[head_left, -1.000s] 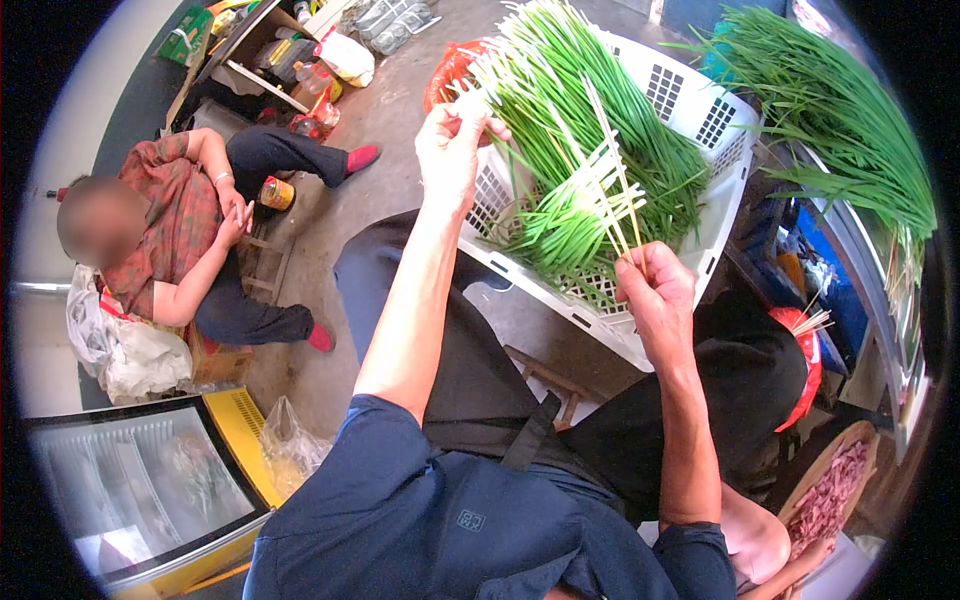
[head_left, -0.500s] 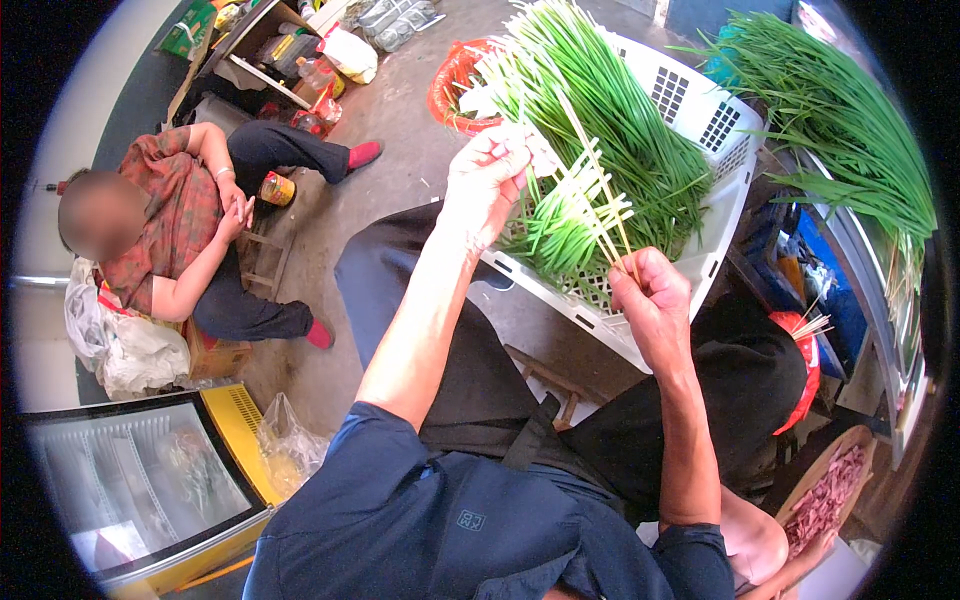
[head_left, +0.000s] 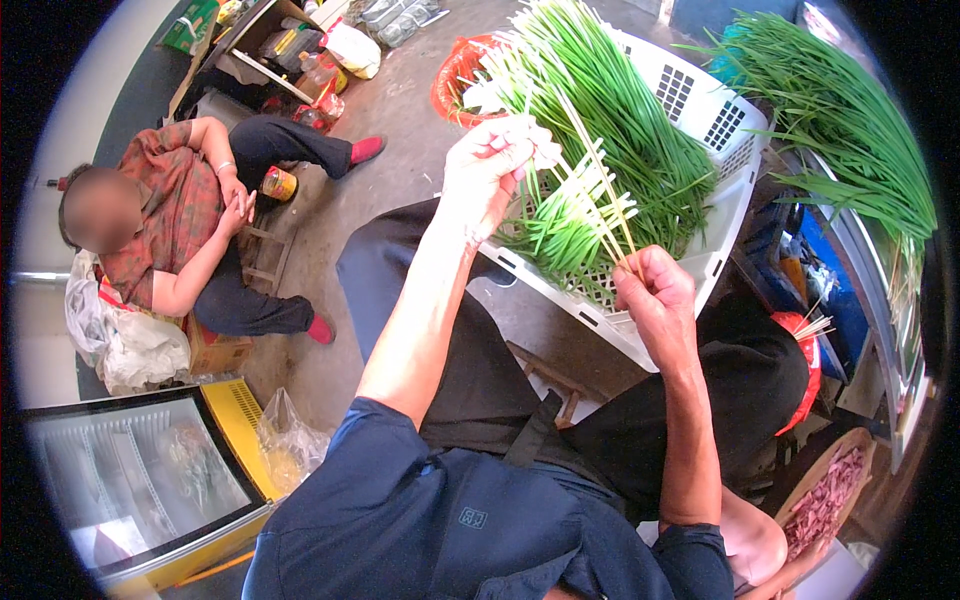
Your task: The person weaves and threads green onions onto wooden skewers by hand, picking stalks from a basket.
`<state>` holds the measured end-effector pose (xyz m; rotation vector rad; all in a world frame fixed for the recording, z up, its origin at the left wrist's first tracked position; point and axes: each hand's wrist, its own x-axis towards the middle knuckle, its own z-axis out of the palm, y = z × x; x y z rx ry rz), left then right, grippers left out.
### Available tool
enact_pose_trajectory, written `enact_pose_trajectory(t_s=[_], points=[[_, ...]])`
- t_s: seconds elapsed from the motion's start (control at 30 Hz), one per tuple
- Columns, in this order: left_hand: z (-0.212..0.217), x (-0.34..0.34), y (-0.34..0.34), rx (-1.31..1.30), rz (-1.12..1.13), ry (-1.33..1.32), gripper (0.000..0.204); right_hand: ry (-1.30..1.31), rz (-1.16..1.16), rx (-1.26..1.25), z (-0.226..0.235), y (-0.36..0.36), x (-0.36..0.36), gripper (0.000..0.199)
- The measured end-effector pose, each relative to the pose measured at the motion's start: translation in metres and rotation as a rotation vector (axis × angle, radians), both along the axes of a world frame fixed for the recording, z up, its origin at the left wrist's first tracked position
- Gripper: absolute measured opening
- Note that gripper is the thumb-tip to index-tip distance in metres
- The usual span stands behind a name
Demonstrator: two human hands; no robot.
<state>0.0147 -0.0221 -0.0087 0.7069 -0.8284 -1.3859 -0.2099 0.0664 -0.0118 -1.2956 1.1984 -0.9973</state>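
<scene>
My right hand grips the lower ends of two thin bamboo skewers, which point up and away to the left. Cut garlic chives with pale ends lie across the skewers and seem threaded on them. To the left, my left hand is closed in a pinch near the chives' pale ends; glare hides what its fingertips hold. Both hands are over the near side of a white plastic crate. A large bundle of long green garlic chives fills the crate behind the skewers.
A red plastic bag sits by the crate's far left corner. More chives lie at the right. Loose skewers protrude from a red bag beside my knee. Meat pieces fill a basket lower right. Another person sits left.
Both hands stay almost in place, with the skewers still in my right hand. The whole view shifts slightly; little else differs.
</scene>
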Motion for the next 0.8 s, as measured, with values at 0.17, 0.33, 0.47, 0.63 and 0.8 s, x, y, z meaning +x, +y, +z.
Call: enact_pose_trajectory(t_s=[0.17,0.33,0.47,0.63,0.8], points=[[0.002,0.008,0.0,-0.014,-0.049,-0.077,0.023,0.021,0.026,0.043,0.003,-0.001,-0.002,0.013],[-0.001,0.009,-0.001,0.038,-0.102,-0.12,0.022,0.046,0.017,0.041,0.003,-0.001,-0.003,0.012],[-0.006,0.005,-0.002,0.021,-0.074,-0.15,0.021,0.054,-0.017,0.007,-0.003,-0.001,-0.003,0.012],[-0.004,0.007,-0.003,0.02,-0.154,0.054,0.022,0.033,-0.029,0.026,0.001,0.0,0.0,0.012],[0.0,0.0,-0.001,0.053,-0.072,-0.125,0.028,0.074,-0.026,0.008,0.001,0.001,0.001,0.012]])
